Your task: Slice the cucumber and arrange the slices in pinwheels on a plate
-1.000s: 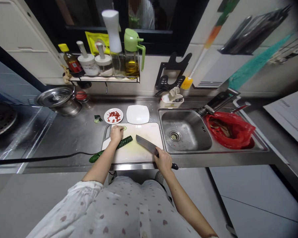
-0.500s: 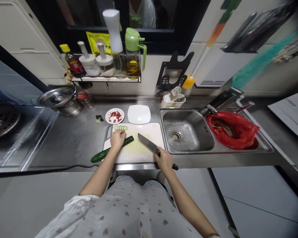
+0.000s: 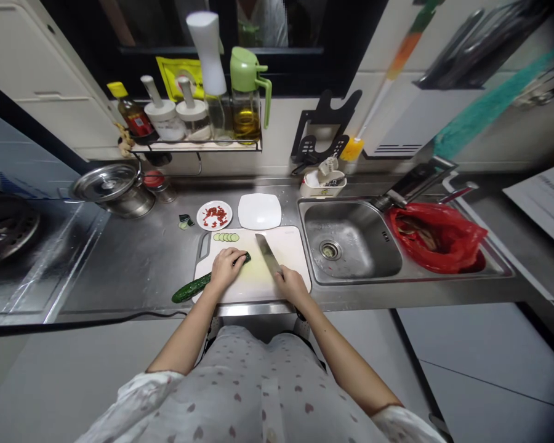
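Observation:
A dark green cucumber [image 3: 191, 289] lies slantwise across the white cutting board [image 3: 253, 294], its uncut end reaching past the board's left edge. My left hand [image 3: 226, 269] is closed over it near the cut end, hiding its middle. In my right hand [image 3: 292, 285] is a kitchen knife [image 3: 268, 255], gripped by the handle. The blade points away from me, just right of the cucumber's cut end and apart from it. Several cucumber slices [image 3: 226, 237] overlap in a row at the board's far left.
Behind the board stand a plate of chopped red pieces [image 3: 215, 215] and a white square plate [image 3: 259, 211]. Cucumber scraps [image 3: 184, 221] lie left of them. The sink [image 3: 351, 243] adjoins on the right, with a red bag [image 3: 438, 237]. A steel pot [image 3: 115, 191] sits back left.
My left hand has moved right along the cucumber and now wraps over it near the cut end. My right hand has brought the knife left, its blade turned more straight ahead.

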`<state>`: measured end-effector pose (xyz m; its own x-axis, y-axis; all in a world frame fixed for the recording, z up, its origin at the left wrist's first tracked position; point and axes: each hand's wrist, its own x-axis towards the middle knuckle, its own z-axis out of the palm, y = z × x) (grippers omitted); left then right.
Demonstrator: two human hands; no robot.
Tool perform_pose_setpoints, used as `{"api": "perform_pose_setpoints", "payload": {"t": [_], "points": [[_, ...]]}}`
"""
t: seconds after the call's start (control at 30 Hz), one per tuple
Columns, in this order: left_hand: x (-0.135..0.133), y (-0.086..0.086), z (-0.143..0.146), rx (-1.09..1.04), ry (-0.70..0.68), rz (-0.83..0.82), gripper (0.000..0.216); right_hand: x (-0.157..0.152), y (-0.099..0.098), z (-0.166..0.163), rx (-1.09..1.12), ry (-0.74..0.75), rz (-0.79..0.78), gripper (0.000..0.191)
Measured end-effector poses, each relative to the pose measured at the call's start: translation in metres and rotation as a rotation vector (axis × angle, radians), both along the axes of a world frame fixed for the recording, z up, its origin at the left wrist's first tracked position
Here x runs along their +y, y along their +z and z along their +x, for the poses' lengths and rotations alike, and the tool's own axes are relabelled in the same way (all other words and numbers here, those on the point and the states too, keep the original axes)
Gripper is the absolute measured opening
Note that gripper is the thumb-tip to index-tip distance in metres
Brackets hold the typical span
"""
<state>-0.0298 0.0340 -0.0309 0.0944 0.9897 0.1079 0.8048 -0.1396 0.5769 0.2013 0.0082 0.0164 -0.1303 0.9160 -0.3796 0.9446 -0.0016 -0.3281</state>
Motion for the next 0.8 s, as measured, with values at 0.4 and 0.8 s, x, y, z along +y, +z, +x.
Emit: {"api": "perform_pose_setpoints", "payload": {"t": [0.4,0.8], "points": [[-0.001,-0.007,0.002,-0.021,-0.056,0.006,0.028,0.004,0.011,-0.025,0.045,0.111,-0.036,0.024],[-0.001,-0.006,0.002,-0.008,-0.067,0.003,0.028,0.001,0.013,-0.027,0.030,0.130,-0.062,0.026]]}}
